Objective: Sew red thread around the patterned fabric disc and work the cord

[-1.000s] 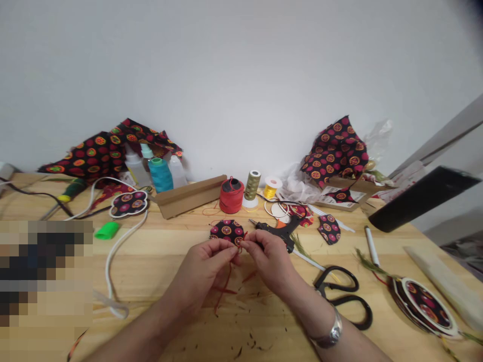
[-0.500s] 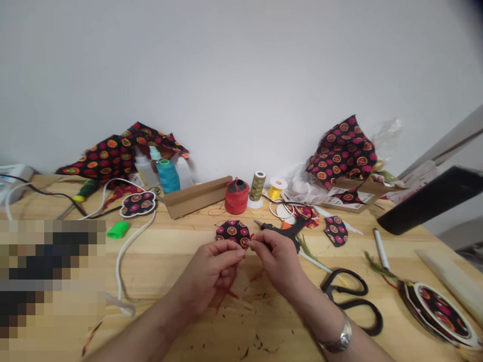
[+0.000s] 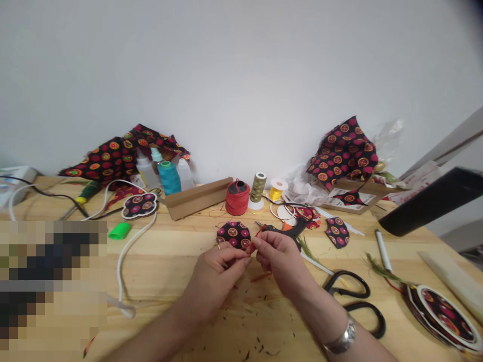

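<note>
My left hand [image 3: 222,269] and my right hand [image 3: 277,256] meet over the middle of the wooden table, each pinching a thin red cord [image 3: 251,247] between thumb and fingers. A short red end sticks up above my right fingers, and another piece of red hangs below that hand. Just beyond my fingertips lies a round patch of dark patterned fabric [image 3: 233,233], its near edge partly hidden by my hands. To the right of my right forearm rest black-handled scissors [image 3: 349,284], their blades largely covered.
A red cord spool [image 3: 237,198], an olive thread spool [image 3: 258,187] and a yellow spool [image 3: 276,189] stand behind my hands. A black glue gun [image 3: 292,230] lies right of the fabric. Fabric-covered discs [image 3: 445,314] are at the right; a white cord [image 3: 123,261] curves at the left.
My fingers have shifted slightly on the red cord. A red end now points up above my right fingers, and my left hand has turned more palm-down. The view has shifted slightly.
</note>
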Tool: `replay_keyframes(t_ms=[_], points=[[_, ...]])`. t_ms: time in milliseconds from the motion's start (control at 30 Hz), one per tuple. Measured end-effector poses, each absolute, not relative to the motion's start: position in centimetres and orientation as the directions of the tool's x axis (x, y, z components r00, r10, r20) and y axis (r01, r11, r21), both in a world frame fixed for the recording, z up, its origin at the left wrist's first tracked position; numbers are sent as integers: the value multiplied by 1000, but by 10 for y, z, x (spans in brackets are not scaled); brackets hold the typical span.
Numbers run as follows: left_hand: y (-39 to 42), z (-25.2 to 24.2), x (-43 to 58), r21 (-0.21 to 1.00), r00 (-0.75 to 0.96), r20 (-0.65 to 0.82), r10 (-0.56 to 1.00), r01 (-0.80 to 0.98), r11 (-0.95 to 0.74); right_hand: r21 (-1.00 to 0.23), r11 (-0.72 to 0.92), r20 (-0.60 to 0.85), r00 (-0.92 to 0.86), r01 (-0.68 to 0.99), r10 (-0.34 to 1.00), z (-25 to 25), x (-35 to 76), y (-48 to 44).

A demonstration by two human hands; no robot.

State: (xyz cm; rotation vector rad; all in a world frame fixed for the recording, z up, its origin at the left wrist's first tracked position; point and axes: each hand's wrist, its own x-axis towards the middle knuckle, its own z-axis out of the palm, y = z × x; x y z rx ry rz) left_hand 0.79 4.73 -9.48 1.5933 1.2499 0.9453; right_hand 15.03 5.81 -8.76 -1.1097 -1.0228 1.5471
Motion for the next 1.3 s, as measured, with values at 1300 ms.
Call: replay_keyframes(t_ms=[1300], points=[[48, -89, 8, 961, 280, -216, 935, -108, 254, -964, -70, -131, -227, 258, 965, -88, 161, 60]])
